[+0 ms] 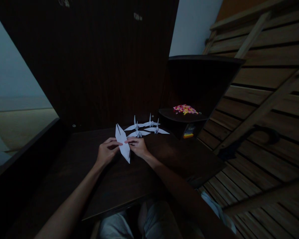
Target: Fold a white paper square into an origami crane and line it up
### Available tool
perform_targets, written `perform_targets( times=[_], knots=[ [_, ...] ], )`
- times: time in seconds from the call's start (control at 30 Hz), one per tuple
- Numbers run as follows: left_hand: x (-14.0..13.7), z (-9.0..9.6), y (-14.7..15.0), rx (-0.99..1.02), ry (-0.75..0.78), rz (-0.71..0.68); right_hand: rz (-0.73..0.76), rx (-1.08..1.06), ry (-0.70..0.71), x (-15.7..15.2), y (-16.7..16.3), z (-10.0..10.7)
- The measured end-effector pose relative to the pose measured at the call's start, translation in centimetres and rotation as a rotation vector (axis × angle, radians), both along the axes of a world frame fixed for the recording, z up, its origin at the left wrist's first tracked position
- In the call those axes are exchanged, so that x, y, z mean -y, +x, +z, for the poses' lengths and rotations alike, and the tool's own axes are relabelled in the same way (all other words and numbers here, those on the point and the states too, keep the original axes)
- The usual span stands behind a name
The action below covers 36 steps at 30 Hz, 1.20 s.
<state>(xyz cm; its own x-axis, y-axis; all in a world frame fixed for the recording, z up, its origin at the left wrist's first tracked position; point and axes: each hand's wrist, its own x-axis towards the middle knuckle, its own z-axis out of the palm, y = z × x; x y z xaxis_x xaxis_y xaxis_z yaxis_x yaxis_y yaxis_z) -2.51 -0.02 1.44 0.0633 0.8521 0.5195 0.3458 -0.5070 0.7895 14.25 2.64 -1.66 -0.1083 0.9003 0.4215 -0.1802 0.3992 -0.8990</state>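
Head view. Landmark: white paper cranes (150, 129) on the dark desk (109, 186). Folded white paper (121, 135) sits left of the cranes and nearer the wearer, tilted, split tip away. Risk, my judgement: uneven pull could skew a crease or tear the split; a slip forward might topple the nearest crane (139, 134). Left hand (107, 151): thumb and fingers pinched on paper's left side. Right hand (139, 146): likewise on right, just short of the cranes.

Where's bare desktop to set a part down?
Looks bare: desktop left of the left hand, up to the side panel; desktop between the folded paper and the near edge. Crowded: just beyond the right hand, where four paper cranes cluster; colourful bits on corner shelf.
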Motion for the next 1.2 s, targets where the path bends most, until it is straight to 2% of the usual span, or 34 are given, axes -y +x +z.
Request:
perform_targets(
  times=[0.17,0.43,0.7,1.0,1.2],
  knots=[
    [0.1,-0.2,0.1,-0.038,0.026,0.045,-0.024,0.019,-0.006,0.0,0.1,-0.2],
    [0.1,-0.3,0.2,-0.071,0.027,0.02,0.02,0.007,-0.044,-0.4,-0.1,-0.5],
    [0.0,-0.5,0.4,-0.009,-0.032,0.035,0.024,-0.025,-0.148,-0.4,-0.7,-0.6],
    [-0.2,-1.2,0.9,0.111,-0.152,0.02,-0.08,-0.038,-0.062,0.0,-0.9,0.2],
    [-0.1,-1.0,1.2,0.253,-0.176,-0.038,-0.021,-0.059,-0.07,0.1,-0.6,0.3]
  ],
)
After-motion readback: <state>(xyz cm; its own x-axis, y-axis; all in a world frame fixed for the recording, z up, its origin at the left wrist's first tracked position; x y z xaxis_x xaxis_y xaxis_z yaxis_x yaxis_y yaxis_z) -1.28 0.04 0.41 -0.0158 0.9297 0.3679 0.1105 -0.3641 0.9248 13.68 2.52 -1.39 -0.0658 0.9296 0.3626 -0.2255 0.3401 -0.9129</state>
